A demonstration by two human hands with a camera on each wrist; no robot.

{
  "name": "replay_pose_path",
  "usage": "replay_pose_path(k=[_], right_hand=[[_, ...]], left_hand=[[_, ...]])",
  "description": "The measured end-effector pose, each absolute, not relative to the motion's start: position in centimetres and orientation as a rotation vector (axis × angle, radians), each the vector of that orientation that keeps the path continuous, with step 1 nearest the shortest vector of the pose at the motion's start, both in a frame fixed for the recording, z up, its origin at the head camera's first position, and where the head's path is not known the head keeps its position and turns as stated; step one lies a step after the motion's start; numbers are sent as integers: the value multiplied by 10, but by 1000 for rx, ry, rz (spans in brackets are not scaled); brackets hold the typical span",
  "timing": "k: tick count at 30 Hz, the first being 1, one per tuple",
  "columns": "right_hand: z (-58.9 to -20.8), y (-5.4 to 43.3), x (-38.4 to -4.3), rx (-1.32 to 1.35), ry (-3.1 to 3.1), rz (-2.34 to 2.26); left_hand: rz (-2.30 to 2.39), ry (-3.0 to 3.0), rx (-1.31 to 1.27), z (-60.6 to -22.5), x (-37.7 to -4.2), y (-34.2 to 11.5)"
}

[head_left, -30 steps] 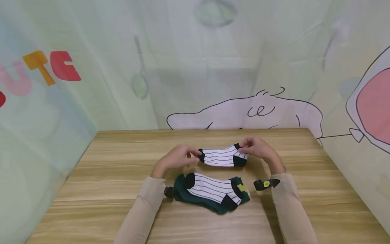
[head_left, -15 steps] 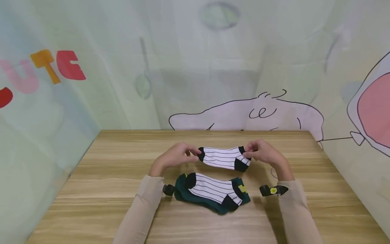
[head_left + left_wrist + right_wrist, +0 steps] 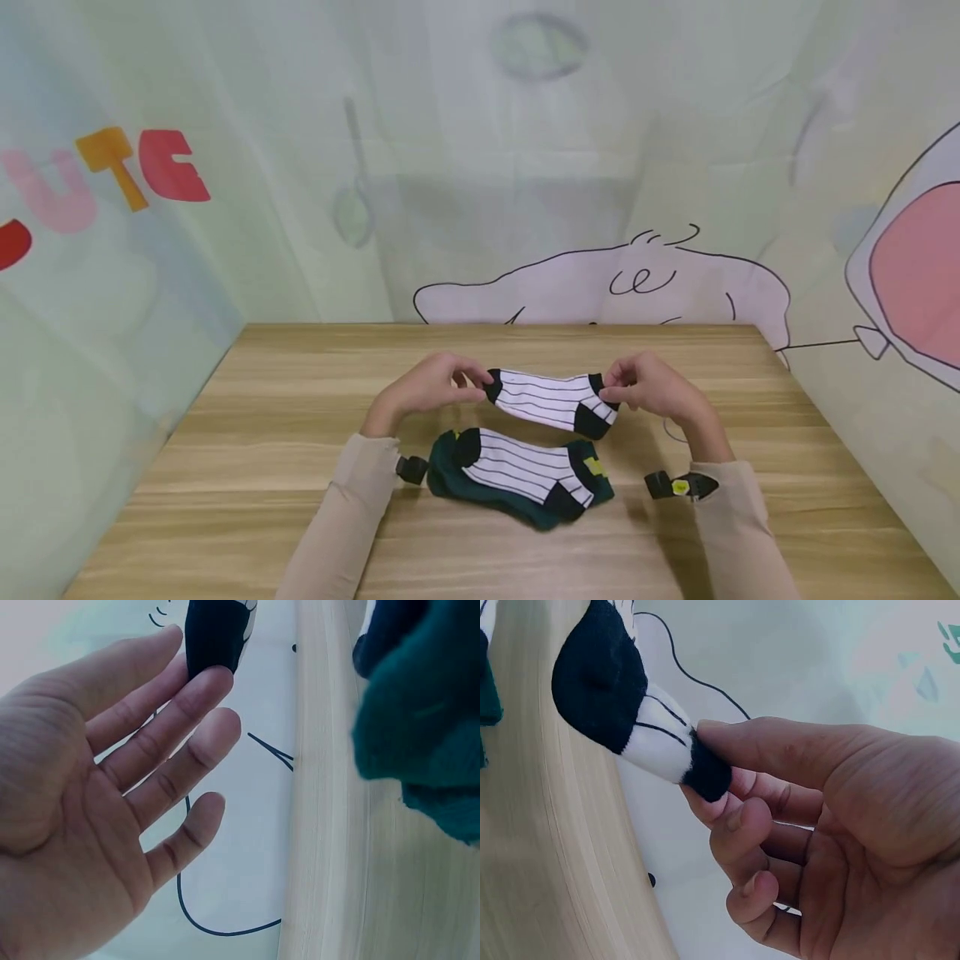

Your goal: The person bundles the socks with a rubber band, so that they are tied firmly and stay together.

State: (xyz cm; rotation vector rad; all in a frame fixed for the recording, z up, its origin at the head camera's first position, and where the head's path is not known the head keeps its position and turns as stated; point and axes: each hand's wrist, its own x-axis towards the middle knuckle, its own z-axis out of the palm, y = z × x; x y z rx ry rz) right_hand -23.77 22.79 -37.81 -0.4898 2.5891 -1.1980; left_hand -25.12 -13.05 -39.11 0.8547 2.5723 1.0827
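Observation:
A white ankle sock with thin black stripes and black toe, heel and cuff is stretched between both hands, above the wooden table. At its toe, my left hand pinches the black tip between thumb and index finger; the other fingers extend loosely. My right hand grips the cuff end, thumb on the black band and the other fingers curled. Nearer me lies a matching striped sock on top of dark green socks with a yellow patch, toe to the left.
The wood-grain table ends at a pale printed curtain behind. A black wrist-camera mount on the left sleeve stands close beside the green socks; another mount is at the right sleeve.
The held sock has shifted slightly toward me and to the right, its heel end now lower. My right hand has moved right and nearer with it; the sock stack stays put.

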Motion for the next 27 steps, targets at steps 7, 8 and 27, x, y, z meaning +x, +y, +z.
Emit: replay_pose_path(k=[7,8,27], right_hand=[[-375,229,-230,-537,2562,-1184],[-374,230,-229,-540,2556,-1185],[-367,232,-215,-665,2381,-1192]], left_hand=[[1103,2560,853,-388,-249,-131],[1103,2560,854,-388,-248,-131],[1130,2536,869,-383,-247,-136]])
